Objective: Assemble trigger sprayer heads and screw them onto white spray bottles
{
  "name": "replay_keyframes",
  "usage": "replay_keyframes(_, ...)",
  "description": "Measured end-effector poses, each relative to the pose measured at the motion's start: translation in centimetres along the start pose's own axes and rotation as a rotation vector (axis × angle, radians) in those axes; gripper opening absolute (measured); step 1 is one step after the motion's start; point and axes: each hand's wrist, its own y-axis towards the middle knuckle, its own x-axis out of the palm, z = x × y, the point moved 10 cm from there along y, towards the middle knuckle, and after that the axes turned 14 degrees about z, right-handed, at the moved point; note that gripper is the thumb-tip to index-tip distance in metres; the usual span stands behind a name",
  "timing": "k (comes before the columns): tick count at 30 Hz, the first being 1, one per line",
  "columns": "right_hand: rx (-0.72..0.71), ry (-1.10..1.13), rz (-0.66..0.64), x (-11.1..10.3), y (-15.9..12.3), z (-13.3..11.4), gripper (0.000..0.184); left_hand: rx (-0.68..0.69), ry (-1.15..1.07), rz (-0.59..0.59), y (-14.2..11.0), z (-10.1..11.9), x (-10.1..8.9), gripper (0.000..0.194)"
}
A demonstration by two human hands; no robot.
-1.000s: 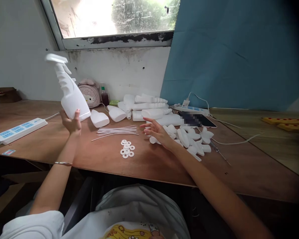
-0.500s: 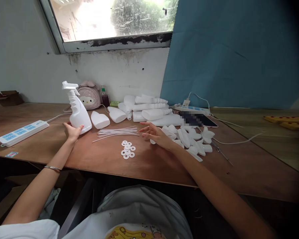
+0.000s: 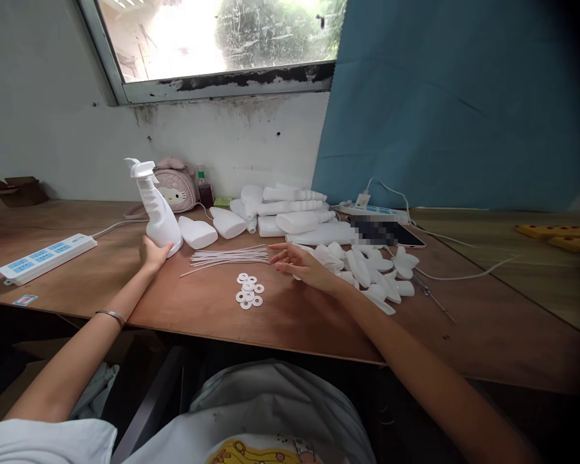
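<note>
A white spray bottle (image 3: pixel 157 212) with a trigger head stands upright on the wooden table (image 3: pixel 203 309). My left hand (image 3: pixel 151 252) rests against its base, fingers curled round the bottom. My right hand (image 3: pixel 297 263) hovers low over the table with fingers spread and empty, fingertips at the end of a bundle of thin white tubes (image 3: pixel 227 256). Several white washers (image 3: pixel 248 290) lie just in front of the tubes. A heap of white trigger heads (image 3: pixel 367 270) lies beside my right wrist.
Empty white bottles (image 3: pixel 280 209) lie piled at the back, two more (image 3: pixel 198 232) near the spray bottle. A power strip (image 3: pixel 46 256) sits at the left, a second strip (image 3: pixel 374 211) and a phone (image 3: pixel 391 233) at the right. A pink bag (image 3: pixel 174 183) stands by the wall.
My left hand brought the spray bottle down from the air and stood it on the table, then shifted it slightly right. My right hand edged left toward the tubes.
</note>
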Motion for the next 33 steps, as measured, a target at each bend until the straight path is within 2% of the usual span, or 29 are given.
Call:
replay_keyframes(3, 0.003, -0.024, -0.022, 0.2, 0.0, 0.1, 0.038, -0.235, 0.17, 0.062, -0.3, -1.5, -0.3, 0.059)
replay_keyframes(6, 0.018, -0.036, -0.035, 0.3, -0.1, 0.2, 0.038, -0.325, 0.248, 0.065, -0.5, -1.2, 0.3, 0.066)
replay_keyframes(14, 0.035, -0.041, -0.04, 0.4, -0.2, 0.2, 0.038, -0.362, 0.288, 0.024, -0.2, -0.4, 3.8, 0.08)
replay_keyframes(26, 0.058, -0.05, -0.043, 0.7, -0.2, 0.4, 0.038, -0.401, 0.298, 0.012, 0.0, -0.8, 6.0, 0.06)
replay_keyframes(33, 0.066, -0.054, -0.045, 0.7, -0.2, 0.4, 0.038, -0.454, 0.31, -0.001, 0.0, -2.6, 6.6, 0.046)
